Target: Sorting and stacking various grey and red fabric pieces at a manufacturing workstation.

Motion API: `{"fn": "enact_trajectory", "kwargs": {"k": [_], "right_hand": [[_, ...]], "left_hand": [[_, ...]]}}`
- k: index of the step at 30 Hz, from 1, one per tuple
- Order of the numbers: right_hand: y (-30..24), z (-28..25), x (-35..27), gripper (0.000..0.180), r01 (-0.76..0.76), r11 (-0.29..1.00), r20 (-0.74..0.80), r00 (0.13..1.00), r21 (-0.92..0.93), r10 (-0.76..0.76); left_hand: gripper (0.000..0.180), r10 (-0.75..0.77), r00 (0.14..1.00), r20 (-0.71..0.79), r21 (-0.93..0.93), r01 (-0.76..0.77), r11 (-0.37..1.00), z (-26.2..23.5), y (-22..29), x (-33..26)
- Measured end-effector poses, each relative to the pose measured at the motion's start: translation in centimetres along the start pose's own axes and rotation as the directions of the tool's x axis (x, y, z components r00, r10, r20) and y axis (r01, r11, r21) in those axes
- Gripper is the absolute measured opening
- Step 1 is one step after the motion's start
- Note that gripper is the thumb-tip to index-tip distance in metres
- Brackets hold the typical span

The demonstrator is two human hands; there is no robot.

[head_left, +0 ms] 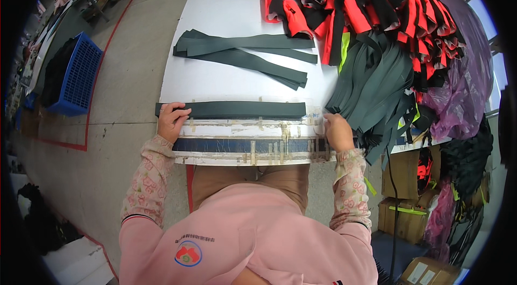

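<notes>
A flat dark grey-green fabric strip (242,109) lies straight across the near part of the white table (226,80). My left hand (171,121) has its curled fingers pressed together on the strip's left end. Past the strip's right end, my right hand (339,131) is closed with its fingertips together, at the foot of a large pile of similar strips (371,75). Whatever its fingers may hold is hidden. Farther back, several more grey-green strips (237,50) lie crossed and fanned out.
A heap of black and bright red-orange fabric pieces (344,5) covers the table's far right, beside purple plastic (458,91). Tape lines the table's near edge. Cardboard boxes (404,220) stand below at right. A blue crate (75,75) stands on the floor at left.
</notes>
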State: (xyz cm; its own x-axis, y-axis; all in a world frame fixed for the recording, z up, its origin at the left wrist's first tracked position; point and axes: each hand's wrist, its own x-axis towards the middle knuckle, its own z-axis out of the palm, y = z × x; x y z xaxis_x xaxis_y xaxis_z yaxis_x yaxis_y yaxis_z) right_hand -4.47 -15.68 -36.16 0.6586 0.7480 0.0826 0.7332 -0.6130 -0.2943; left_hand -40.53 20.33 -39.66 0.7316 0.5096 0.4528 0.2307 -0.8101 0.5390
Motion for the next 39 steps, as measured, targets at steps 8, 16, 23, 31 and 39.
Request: {"fn": "enact_trajectory", "kwargs": {"k": [8,16,23,31,39], "right_hand": [[-1.5,0.5,-2.7,0.024,-0.138,0.990,0.028,0.990,-0.029,0.138],[-4.4,-1.1,-0.8,0.018,-0.273,0.713,0.201,0.962,0.645,0.186],[-17.2,0.9,3.4,0.017,-0.161,0.486,0.301,0.927,0.859,-0.225],[-26.8,7.1,6.5,0.024,-0.186,0.328,0.316,0.858,0.926,-0.404],[-28.7,8.3,6.6,0.027,-0.066,0.560,0.321,0.872,0.826,-0.370]], "left_hand": [[0.019,0.027,0.999,0.046,0.015,-0.028,0.999,-0.1,0.6,0.8],[0.018,0.117,0.991,0.058,-0.022,-0.116,0.993,-0.2,0.0,1.4],[0.018,0.025,0.998,0.049,-0.117,-0.019,0.993,-0.3,-0.4,0.7],[0.016,-0.013,1.000,0.028,-0.142,0.017,0.990,-0.2,-0.3,0.3],[0.013,0.039,0.998,-0.040,-0.147,-0.044,0.988,0.6,-1.0,-0.2]]}}
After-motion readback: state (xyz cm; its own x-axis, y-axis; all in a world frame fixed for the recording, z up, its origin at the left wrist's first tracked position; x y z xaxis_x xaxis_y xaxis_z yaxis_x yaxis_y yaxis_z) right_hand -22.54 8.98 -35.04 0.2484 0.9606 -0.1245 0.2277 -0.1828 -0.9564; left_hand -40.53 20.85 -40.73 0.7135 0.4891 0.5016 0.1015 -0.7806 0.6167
